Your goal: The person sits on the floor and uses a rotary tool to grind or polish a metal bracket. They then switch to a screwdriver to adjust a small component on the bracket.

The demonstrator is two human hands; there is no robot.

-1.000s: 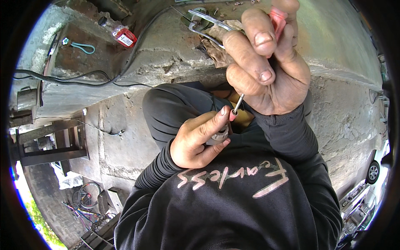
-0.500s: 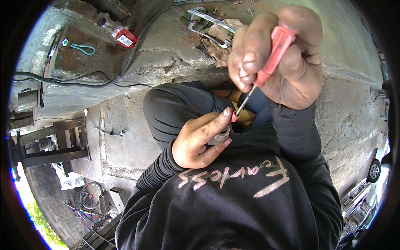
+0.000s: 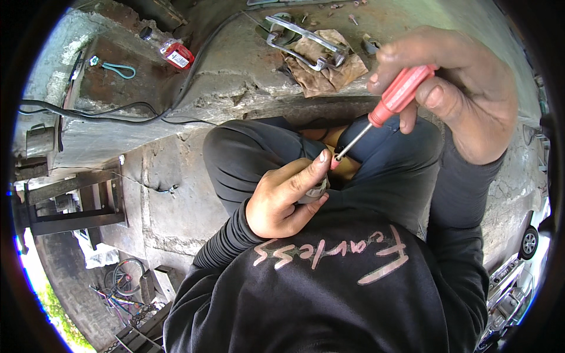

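Note:
In front of my lap, my right hand grips the red handle of a screwdriver, with the thumb and fingers around its butt end. The metal shaft slants down to the left. Its tip meets a small red piece beside my left thumb. My left hand is closed around a grey, rounded part, mostly hidden by the fingers. Whether the red piece belongs to that part I cannot tell.
Ahead on the concrete ledge, a metal frame tool lies on a brown cloth. To the left are a bottle of red liquid, a teal cord loop and a black cable. A dark stand is at far left.
My right hand has moved right and slightly down, its grip loosened toward the handle's end. The screwdriver slants more, its tip still at the red piece. My left hand has barely moved.

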